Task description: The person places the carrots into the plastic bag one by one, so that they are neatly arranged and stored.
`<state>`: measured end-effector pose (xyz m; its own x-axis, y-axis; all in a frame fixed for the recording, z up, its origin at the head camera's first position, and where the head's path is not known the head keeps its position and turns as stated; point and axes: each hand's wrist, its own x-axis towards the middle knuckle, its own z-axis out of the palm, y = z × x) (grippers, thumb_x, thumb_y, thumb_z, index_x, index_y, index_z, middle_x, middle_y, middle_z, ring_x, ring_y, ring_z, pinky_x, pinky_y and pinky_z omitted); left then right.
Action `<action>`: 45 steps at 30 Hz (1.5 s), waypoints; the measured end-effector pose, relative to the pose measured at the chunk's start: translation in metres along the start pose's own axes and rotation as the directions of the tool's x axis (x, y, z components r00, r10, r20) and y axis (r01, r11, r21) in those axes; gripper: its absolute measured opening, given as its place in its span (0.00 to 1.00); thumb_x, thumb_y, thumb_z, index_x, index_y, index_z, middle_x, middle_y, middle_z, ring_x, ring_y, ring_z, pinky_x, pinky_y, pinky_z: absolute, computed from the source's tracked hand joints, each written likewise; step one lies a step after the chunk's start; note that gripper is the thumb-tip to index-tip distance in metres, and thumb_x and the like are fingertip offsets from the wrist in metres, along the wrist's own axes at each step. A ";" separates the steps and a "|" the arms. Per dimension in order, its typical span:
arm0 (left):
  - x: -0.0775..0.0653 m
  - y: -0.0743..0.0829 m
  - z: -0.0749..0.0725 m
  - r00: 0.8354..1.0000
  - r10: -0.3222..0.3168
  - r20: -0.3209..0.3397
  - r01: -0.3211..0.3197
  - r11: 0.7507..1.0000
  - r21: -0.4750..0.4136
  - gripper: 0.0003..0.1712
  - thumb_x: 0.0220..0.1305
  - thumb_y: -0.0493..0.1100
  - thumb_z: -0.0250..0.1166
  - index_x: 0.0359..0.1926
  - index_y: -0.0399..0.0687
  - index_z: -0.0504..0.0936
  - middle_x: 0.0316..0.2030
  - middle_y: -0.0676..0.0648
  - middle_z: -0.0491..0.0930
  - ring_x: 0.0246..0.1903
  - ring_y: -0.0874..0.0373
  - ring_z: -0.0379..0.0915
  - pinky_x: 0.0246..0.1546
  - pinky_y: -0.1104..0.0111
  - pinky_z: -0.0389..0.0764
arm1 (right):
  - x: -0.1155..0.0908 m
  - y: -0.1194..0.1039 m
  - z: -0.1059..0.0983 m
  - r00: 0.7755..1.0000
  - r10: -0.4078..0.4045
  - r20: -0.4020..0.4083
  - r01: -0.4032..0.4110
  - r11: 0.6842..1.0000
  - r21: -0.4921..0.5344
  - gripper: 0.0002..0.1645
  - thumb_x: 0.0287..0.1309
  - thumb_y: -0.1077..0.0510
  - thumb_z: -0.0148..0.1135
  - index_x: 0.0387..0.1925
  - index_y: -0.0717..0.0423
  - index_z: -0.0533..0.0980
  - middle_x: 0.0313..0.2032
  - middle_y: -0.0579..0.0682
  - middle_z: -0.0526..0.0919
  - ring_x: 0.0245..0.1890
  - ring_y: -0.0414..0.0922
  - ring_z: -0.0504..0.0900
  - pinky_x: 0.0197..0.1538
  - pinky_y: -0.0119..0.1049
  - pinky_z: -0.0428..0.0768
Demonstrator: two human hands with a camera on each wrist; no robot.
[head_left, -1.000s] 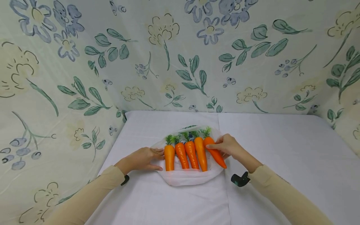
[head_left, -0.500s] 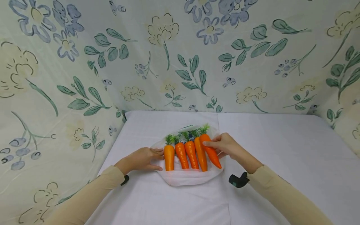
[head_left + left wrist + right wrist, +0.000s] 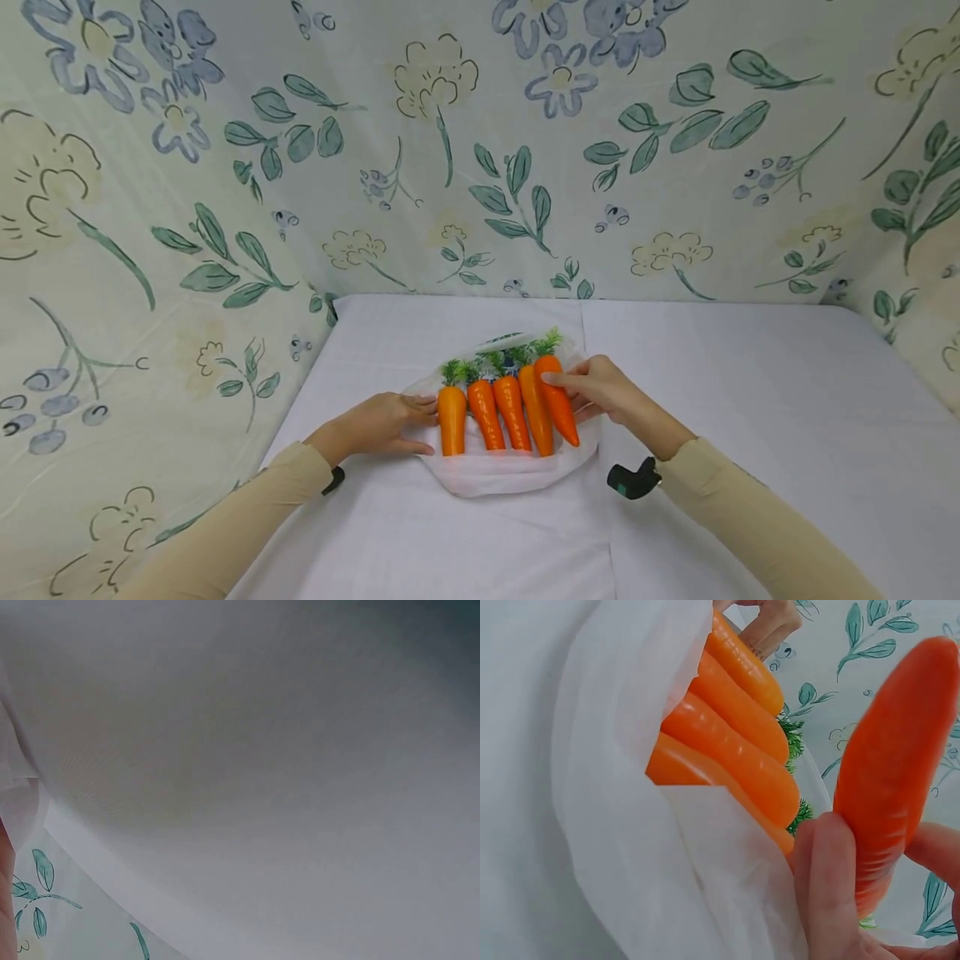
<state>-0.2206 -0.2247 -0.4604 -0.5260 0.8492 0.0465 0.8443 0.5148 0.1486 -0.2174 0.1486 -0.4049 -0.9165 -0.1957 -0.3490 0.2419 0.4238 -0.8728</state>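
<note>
A glossy orange carrot [image 3: 562, 412] with a green top is pinched between the thumb and fingers of my right hand [image 3: 600, 386]. It tilts above the right end of a row of several similar carrots [image 3: 483, 417]. In the right wrist view the held carrot [image 3: 896, 765] stands off from the others. The row lies in the mouth of a thin white bag [image 3: 495, 477], which covers the carrots' lower tips. My left hand [image 3: 382, 425] rests at the bag's left edge, fingers extended toward the leftmost carrot [image 3: 452, 421], thumb apart. The left wrist view hardly shows that hand.
A white cloth [image 3: 750, 400] covers the table. Floral fabric [image 3: 480, 150] hangs behind and on both sides. Dark wrist devices [image 3: 633, 479] sit under both forearms. Some green and blue print shows on the bag behind the leafy tops.
My right hand has moved the rightmost carrot left and slightly up, closer to its neighbour, and its tip has swung inward. The left hand and the other carrots stay put.
</note>
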 end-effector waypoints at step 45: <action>0.002 -0.002 0.001 1.000 -0.003 0.028 0.002 1.000 0.017 0.35 0.64 0.67 0.62 0.58 0.45 0.83 0.59 0.45 0.79 0.61 0.52 0.73 0.56 0.57 0.78 | 0.009 0.032 0.011 0.984 -0.114 -0.140 0.096 0.987 -0.125 0.20 0.67 0.57 0.63 0.42 0.72 0.68 0.26 0.59 0.78 0.21 0.48 0.85 0.26 0.41 0.85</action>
<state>-0.2228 -0.2241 -0.4618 -0.5251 0.8509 0.0185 0.8449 0.5185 0.1317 -0.2145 0.1511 -0.4398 -0.9736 -0.1168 -0.1963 0.1107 0.5106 -0.8527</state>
